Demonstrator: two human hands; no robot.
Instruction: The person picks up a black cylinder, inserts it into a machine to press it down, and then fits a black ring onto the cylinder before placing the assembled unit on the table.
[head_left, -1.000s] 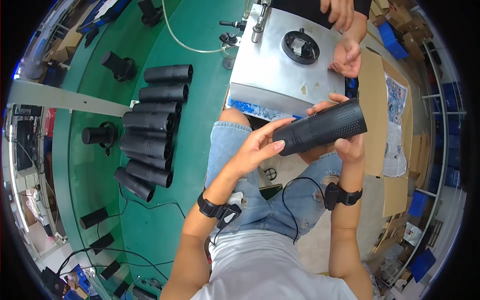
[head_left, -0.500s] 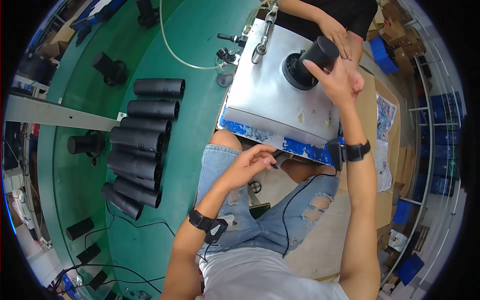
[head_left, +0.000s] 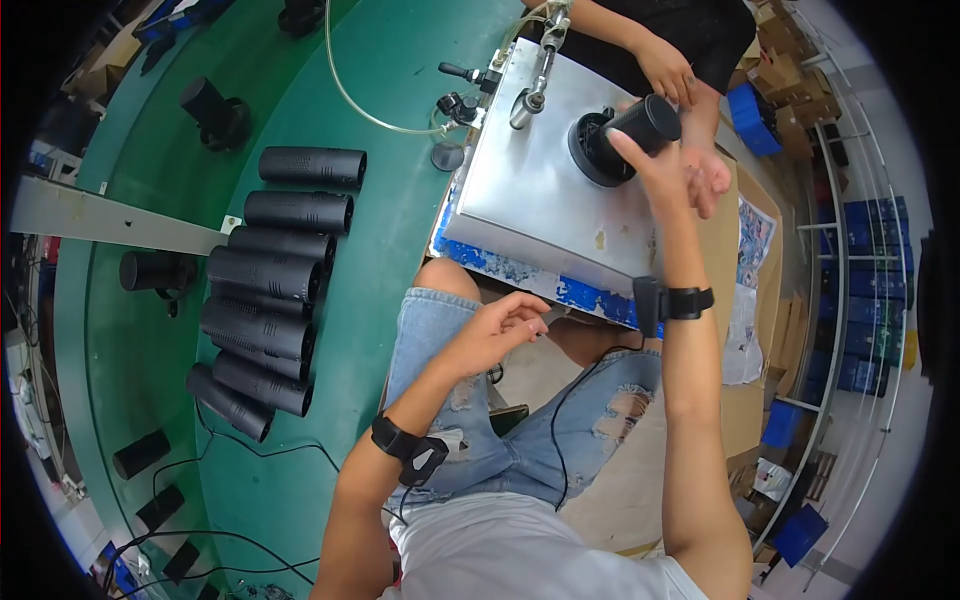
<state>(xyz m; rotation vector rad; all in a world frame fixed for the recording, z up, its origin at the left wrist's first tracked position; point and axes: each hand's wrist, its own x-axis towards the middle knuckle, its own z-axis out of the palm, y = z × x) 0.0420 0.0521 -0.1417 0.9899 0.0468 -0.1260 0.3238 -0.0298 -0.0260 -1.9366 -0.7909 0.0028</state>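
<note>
A black cylinder [head_left: 655, 122] tilts over the round black base [head_left: 596, 150] on the top of a silver metal box. My right hand [head_left: 660, 170] is closed around its side, the thumb toward me. Over my lap, just short of the box's near edge, my left hand [head_left: 500, 335] hangs with loosely bent, parted fingers and nothing visible in it. Beside the cylinder is a co-worker's hand [head_left: 706, 182]; that person's other hand [head_left: 668, 75] rests farther back. A toggle clamp [head_left: 530, 100] stands on the metal box [head_left: 545, 215], left of the base.
Several black tubes [head_left: 265, 275] lie in a row on the green table [head_left: 390, 200] to my left. A clear hose [head_left: 365, 118] runs to valves at the box's left side. Black cables [head_left: 270, 455] cross the table. Cardboard [head_left: 765, 300] and shelving [head_left: 835, 260] are at the right.
The cylinder has tipped farther to the right and toward me, with my right hand still on it. The co-worker's nearer hand has opened beside it. My left hand has barely moved.
</note>
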